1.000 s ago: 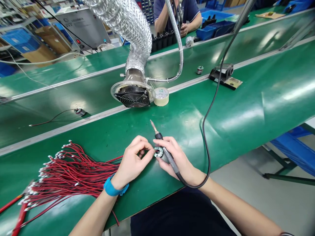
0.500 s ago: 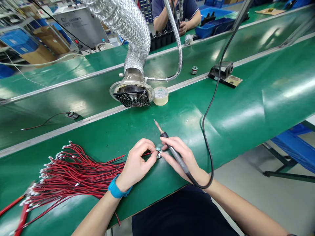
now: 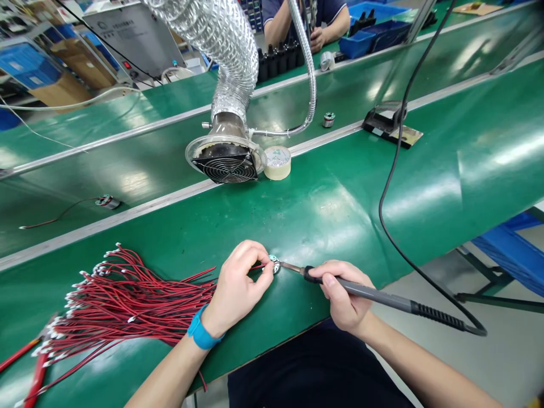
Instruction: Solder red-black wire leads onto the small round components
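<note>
Your soldering iron [image 3: 374,294] lies near-horizontal, tip pointing left onto the small round part [image 3: 275,264] on the green counter [image 3: 340,209], slim grey handle clamped in your right hand [image 3: 344,297], left hand [image 3: 238,286] pinching a red wire [image 3: 257,266] at the part.

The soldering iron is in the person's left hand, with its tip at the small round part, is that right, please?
Not quite: the head view shows the soldering iron in the right hand; its tip is at the small round part, as you said.
</note>
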Tool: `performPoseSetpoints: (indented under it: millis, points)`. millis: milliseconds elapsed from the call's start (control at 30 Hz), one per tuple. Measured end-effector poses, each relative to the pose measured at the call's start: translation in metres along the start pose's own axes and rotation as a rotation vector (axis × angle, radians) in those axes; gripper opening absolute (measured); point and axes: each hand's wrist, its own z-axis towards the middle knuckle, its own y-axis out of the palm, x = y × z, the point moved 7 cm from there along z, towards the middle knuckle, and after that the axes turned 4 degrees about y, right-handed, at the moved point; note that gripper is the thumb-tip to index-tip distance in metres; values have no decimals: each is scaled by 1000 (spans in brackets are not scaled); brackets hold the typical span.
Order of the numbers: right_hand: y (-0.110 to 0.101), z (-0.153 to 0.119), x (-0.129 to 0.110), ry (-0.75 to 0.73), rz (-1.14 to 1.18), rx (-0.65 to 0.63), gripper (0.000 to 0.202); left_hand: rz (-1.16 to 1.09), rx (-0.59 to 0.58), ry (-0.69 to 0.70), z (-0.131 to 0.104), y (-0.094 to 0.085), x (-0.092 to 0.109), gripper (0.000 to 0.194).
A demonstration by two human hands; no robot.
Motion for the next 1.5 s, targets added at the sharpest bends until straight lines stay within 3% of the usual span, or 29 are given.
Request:
performPoseSetpoints:
  millis: [367,567,1300,1500]
  points:
    - [2,-2,9,94,42,-3,21,52,15,31,-1,1,2,13]
    - [-2,-1,15,167,155,85,24,47,32,60,0,2,4,14]
    - [7,5,14,168,165,1,21,188,112,87,-5,4,9,18]
    - [1,2,15,165,211,90,22,223,113,95,-5,4,12,19]
